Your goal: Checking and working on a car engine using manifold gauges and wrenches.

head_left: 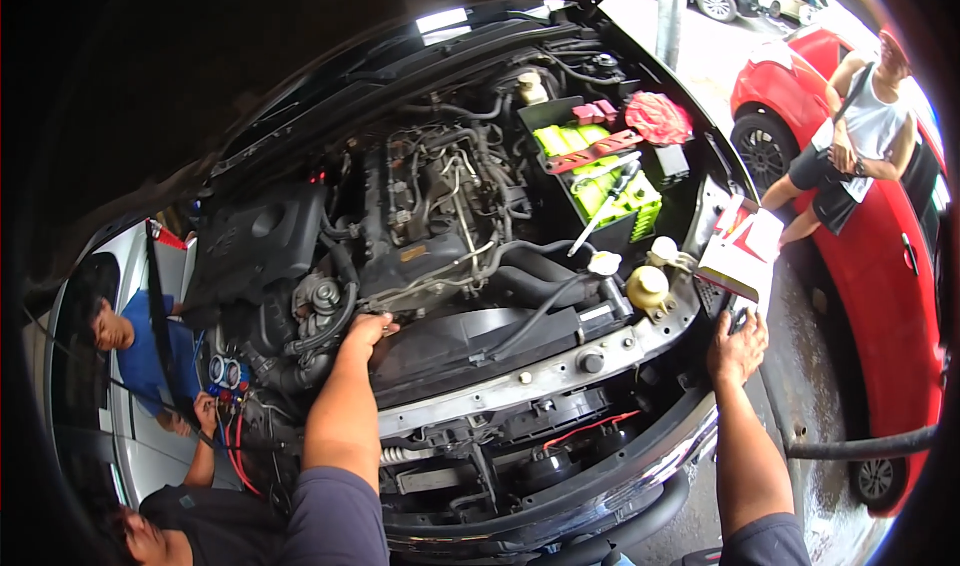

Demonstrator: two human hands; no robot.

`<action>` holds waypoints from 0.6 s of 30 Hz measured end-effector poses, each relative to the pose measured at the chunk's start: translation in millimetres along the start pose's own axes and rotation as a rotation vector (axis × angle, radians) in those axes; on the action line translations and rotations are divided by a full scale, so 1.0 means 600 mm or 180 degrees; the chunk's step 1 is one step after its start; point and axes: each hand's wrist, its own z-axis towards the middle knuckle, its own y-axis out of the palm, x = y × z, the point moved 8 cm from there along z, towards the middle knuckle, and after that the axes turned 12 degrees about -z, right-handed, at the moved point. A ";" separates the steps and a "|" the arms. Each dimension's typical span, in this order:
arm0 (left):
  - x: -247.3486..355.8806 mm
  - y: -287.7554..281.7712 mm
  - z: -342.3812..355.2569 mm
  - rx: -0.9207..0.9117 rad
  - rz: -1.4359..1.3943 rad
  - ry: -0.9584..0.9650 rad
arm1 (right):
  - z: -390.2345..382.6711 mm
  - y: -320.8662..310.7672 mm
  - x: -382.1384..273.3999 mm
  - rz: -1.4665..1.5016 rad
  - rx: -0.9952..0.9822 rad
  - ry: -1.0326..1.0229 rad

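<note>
My left hand rests at the left end of the black fan shroud, behind the front crossmember. Its visible fingers are loosely stretched out, and some are hidden. On the right, my right hand lies at the front corner of the car, fingers spread and pointing forward. Just beyond its fingertips sits a red and white box, tilted on the fender edge. The exposed engine lies ahead of my left hand. A dark engine cover stands propped to its left.
Yellow-green pieces and a red-handled tool fill the battery-side tray, with a red cloth beside it. A co-worker in blue and another in black are at the left, near a gauge set. A person leans by a red car.
</note>
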 end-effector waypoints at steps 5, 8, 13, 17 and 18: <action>-0.007 0.000 0.001 0.0096 -0.0384 -0.0260 | -0.002 -0.006 -0.001 0.0060 -0.0086 0.0019; -0.003 -0.007 -0.002 0.0170 0.0026 -0.0196 | -0.002 -0.010 -0.002 0.0141 -0.0029 -0.0016; 0.000 0.002 -0.004 0.0032 0.0521 -0.0219 | -0.002 -0.008 -0.003 0.0084 -0.0098 -0.0033; 0.006 0.005 -0.014 0.0083 0.0597 0.0079 | -0.001 -0.012 -0.002 0.0173 -0.0020 -0.0047; 0.006 0.009 -0.018 -0.0059 0.0565 0.0142 | 0.000 -0.011 -0.002 0.0181 -0.0015 -0.0053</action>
